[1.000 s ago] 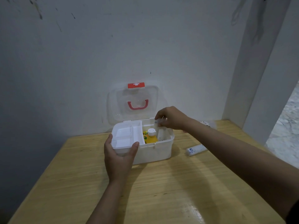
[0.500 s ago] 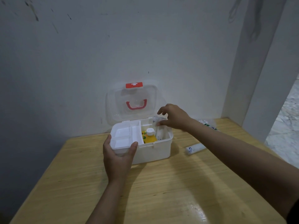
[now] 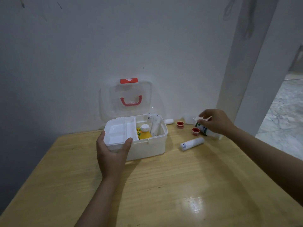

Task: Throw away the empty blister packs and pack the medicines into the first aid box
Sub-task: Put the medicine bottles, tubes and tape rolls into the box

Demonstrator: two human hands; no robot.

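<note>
Left hand (image 3: 113, 154) grips box (image 3: 147, 145); right hand (image 3: 216, 122) perhaps pinching.

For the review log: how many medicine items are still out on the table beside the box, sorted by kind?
Small red-capped jars: 2
White tubes or rolls lying down: 2
White bottle with green label under the right hand: 1
Clear cup by the wall: 1
Total: 6

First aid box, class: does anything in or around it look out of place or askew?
Nothing spilled or damaged. The removable tray sits shifted to the first aid box's left end, gripped by the left hand.
</note>
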